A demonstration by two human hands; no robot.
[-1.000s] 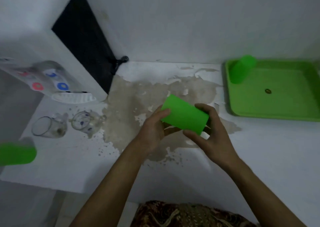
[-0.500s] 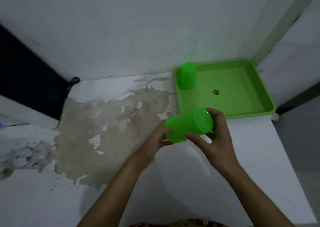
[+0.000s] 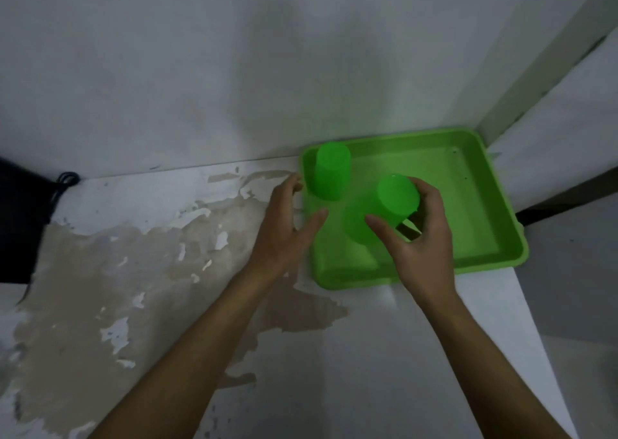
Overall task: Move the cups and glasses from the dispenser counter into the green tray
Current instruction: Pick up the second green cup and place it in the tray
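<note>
A green tray [image 3: 475, 204] lies at the far right of the white counter, against the wall. One green cup [image 3: 329, 171] stands upside down in its far left corner. My right hand [image 3: 421, 234] grips a second green cup [image 3: 384, 207], bottom up and tilted, over the middle of the tray; whether its rim touches the tray floor I cannot tell. My left hand [image 3: 287, 224] hovers with its fingers spread at the tray's left rim, holding nothing.
The counter [image 3: 384, 355] has a large patch of peeled, stained paint [image 3: 133, 271] left of my arms. A dark panel with a black cable [image 3: 65, 181] sits at the far left. Walls close in behind and right of the tray.
The cup has moved right from above the counter to over the tray. My left hand has let go of it and opened; only my right hand holds it now. The view has swung right.
</note>
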